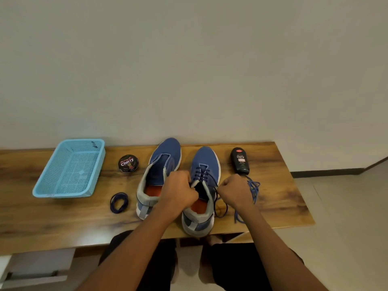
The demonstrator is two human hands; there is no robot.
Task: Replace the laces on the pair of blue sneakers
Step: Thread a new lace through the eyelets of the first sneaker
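On the table (63, 223), my left grip (180, 191) and right grip (236, 191) each clench an end of the right sneaker's (206, 164) dark lace (204, 175), limp, light cord, best pinched near its tips.

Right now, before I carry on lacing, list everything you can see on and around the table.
Wooden table: one, brown, against the wall.
Basket: one, light blue, far left.
Shoe polish tin: one, black, right of the basket.
Coiled lace: one, dark navy, near the tin.
Left sneaker: one, blue, unlaced, centre.
Right sneaker: one, blue, dark lace partly threaded.
Liquid polish bottle: one, black, far right.
Loose lace: one, bright blue, below the bottle.
Left hand: grips the right sneaker's tongue.
Right hand: fingers curled round the dark lace.
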